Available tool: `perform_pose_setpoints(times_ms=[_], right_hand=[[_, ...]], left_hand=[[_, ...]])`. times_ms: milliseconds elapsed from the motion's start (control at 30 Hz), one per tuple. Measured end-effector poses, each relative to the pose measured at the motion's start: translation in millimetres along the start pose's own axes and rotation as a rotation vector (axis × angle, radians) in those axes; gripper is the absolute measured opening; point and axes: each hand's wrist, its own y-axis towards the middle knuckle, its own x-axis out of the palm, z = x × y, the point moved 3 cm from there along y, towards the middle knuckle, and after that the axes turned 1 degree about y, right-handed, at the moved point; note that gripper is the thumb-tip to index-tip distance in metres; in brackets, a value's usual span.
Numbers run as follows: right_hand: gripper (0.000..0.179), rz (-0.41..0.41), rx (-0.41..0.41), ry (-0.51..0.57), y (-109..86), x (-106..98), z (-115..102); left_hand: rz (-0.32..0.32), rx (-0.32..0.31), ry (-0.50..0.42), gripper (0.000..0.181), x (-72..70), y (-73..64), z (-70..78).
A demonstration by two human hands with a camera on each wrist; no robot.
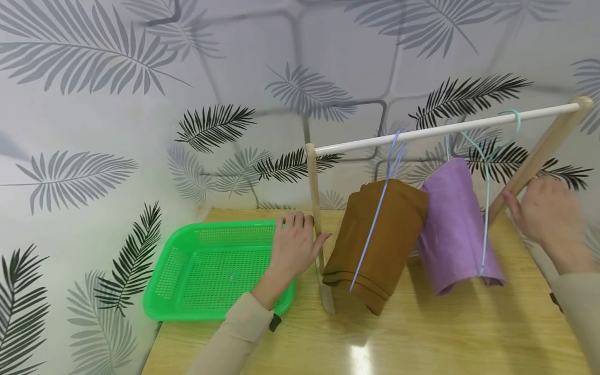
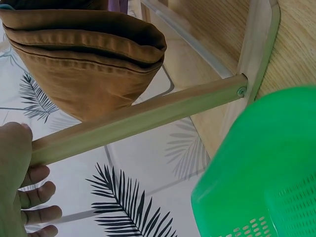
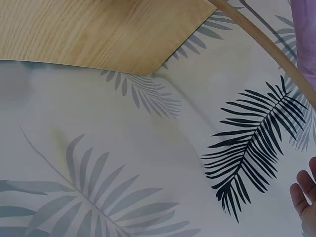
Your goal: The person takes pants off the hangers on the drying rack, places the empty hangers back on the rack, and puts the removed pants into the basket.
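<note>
A small wooden clothes rack (image 1: 323, 299) with a white rail (image 1: 450, 127) stands on the table. My left hand (image 1: 292, 239) holds its left post, which lies between thumb and fingers in the left wrist view. At the right post (image 1: 539, 151), my right hand (image 1: 550, 211) grips with the thumb at the near side; its fingers are partly hidden. Folded brown trousers (image 1: 382, 234) hang from a periwinkle hanger (image 1: 370, 234). Right of them, a purple folded garment (image 1: 457, 229) hangs on a mint hanger (image 1: 487, 208). In the right wrist view only some fingertips (image 3: 303, 192) show.
A green perforated plastic basket (image 1: 215, 315) sits left of the rack, close to its left post. The wood-grain table (image 1: 422, 333) reaches back to a wall (image 1: 117, 208) with a leaf pattern. The table's corner (image 3: 148, 69) shows in the right wrist view.
</note>
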Motion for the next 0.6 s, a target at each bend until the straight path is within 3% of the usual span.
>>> perform_pose_setpoints(times_ms=[167,467,600], right_hand=[[0.061,-0.061,0.002,0.023,1.0,6.8,2.8],[0.053,0.075,-0.052,-0.022,-3.0,12.3,1.6],[0.051,0.062,-0.052,-0.022,-2.7,14.2,1.2]], left_hand=[[-0.016,-0.008,0.002,0.049,1.7,3.1,2.5],[-0.001,0.011,0.055,0.045,1.7,2.8,5.7],[-0.003,0.01,0.074,0.044,1.9,1.9,6.2]])
